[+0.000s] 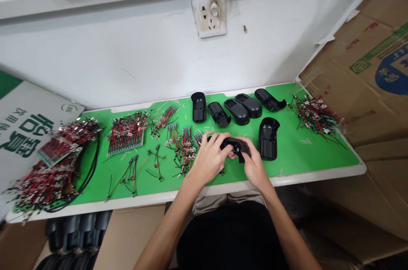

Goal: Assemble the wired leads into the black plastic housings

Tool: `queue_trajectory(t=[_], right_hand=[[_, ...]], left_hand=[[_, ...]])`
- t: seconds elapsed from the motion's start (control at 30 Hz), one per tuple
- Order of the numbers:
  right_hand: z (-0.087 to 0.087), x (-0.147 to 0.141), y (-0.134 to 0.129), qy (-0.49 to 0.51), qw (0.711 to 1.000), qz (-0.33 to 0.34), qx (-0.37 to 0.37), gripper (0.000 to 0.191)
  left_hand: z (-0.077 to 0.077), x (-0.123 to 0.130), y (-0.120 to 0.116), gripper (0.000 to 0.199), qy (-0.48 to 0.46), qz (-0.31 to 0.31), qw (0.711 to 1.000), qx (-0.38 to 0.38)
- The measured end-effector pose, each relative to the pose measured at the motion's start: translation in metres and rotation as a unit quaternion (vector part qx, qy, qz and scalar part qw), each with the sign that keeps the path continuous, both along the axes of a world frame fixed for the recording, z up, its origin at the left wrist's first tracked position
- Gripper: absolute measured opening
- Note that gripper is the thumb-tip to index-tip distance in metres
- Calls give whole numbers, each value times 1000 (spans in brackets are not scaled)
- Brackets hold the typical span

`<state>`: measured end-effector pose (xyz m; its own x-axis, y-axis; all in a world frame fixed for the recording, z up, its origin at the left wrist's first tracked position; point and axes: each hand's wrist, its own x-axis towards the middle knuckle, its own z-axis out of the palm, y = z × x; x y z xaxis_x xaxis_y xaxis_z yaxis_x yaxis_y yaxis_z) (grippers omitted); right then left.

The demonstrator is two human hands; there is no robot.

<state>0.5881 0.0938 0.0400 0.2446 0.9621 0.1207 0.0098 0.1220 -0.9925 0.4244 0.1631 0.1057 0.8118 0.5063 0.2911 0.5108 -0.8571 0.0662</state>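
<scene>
Both hands grip one black plastic housing (241, 147) above the front of the green table mat. My left hand (212, 155) is closed on its left side, with fingers reaching into its hollow. My right hand (255, 161) wraps round the right end, thumb on the near side. What lies inside the housing is too small to make out. Just right of my right hand lies another black housing (268, 139), hollow side up. Left of my left hand are small circuit boards with red and black wires (185, 149).
Several black housings (237, 111) lie along the back. Wired boards are heaped at the left (60, 159), on a stack (126, 134) and at the right (315, 115). Cardboard (360, 91) stands at the right; a box of black housings (78, 232) sits below the table.
</scene>
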Motion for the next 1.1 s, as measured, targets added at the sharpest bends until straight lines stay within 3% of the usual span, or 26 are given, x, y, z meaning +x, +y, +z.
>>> queue_trajectory(t=[0.1,0.27,0.43,0.6,0.9,1.1], right_hand=[[1,0,0,3,1000,-6,6,39],[3,-2,-1,63,998,21,-2,38],[4,-2,-1,70,997,25,-9,34],[8,-2,-3,64,998,20,-11,31],[14,-7,-5,46,999,-25,2,34],[41,-3,-16,64,998,-6,-19,39]], left_hand=[[2,-2,2,12,-34,-5,999,-32],[5,-8,7,36,-56,1,995,-77],[0,-10,16,43,-38,-43,994,-87],[-3,-9,16,43,-54,-43,995,-66],[18,-2,11,39,-29,-32,997,-58],[33,-3,4,42,-54,-57,996,-50]])
